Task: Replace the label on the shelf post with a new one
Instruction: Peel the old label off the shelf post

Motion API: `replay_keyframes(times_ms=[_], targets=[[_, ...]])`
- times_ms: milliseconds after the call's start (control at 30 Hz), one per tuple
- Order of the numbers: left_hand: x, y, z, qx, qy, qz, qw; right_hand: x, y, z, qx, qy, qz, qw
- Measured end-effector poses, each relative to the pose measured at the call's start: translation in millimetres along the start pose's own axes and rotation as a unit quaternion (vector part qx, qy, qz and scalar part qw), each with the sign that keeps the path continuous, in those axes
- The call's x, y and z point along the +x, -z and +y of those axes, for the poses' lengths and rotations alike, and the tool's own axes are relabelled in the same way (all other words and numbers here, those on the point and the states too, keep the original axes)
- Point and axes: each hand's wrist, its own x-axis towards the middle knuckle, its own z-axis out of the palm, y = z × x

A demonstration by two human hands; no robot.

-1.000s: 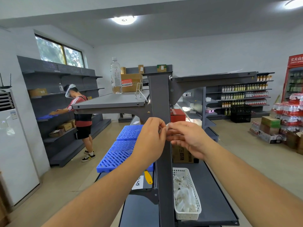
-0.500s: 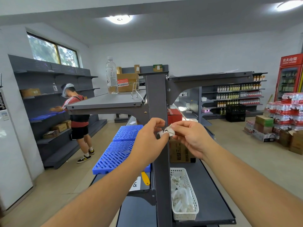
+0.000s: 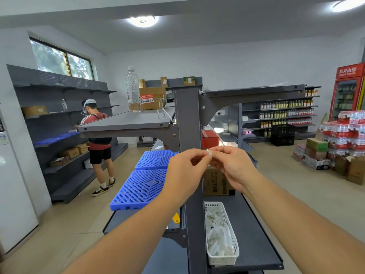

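A dark grey shelf post (image 3: 187, 119) rises straight ahead of me. A small white label (image 3: 209, 152) is crumpled between the fingertips of both hands, just in front of the post's right edge. My left hand (image 3: 184, 171) pinches it from the left and covers part of the post. My right hand (image 3: 232, 165) pinches it from the right. The post face above my hands is bare. A white basket (image 3: 234, 254) with several white label pieces sits on the lower shelf right of the post.
Blue plastic grids (image 3: 146, 184) lie on the left lower shelf. A water bottle (image 3: 133, 89) stands on the upper left shelf. A brown box (image 3: 216, 182) is behind my right hand. A person (image 3: 97, 135) works at the left wall shelving. Stacked drink packs (image 3: 343, 133) stand at the far right.
The label was flat between my fingers half a second ago; now it is bunched small at my fingertips, slightly right of the post. My view has shifted a little.
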Motion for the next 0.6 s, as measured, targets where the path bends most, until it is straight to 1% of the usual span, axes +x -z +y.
replay_keyframes(times_ms=[133,267,433,600], targets=[[1.3,-6.5,-3.6,0.037,-0.036,0.012,0.999,-0.3,2.8,-0.7,0.042,-0.015,-0.030,0.999],[2.2,-9.8,-3.7,0.028,-0.016,0.015,0.999,-0.1,6.5,-0.5,0.053,-0.014,-0.065,0.996],[4.4,-7.6,-2.0,0.009,0.023,0.030,0.999,0.8,12.1,3.9,0.049,-0.016,-0.075,0.996],[7.9,-6.5,-0.4,0.021,0.011,0.016,1.000,0.9,15.7,3.1,0.070,-0.025,-0.108,0.991]])
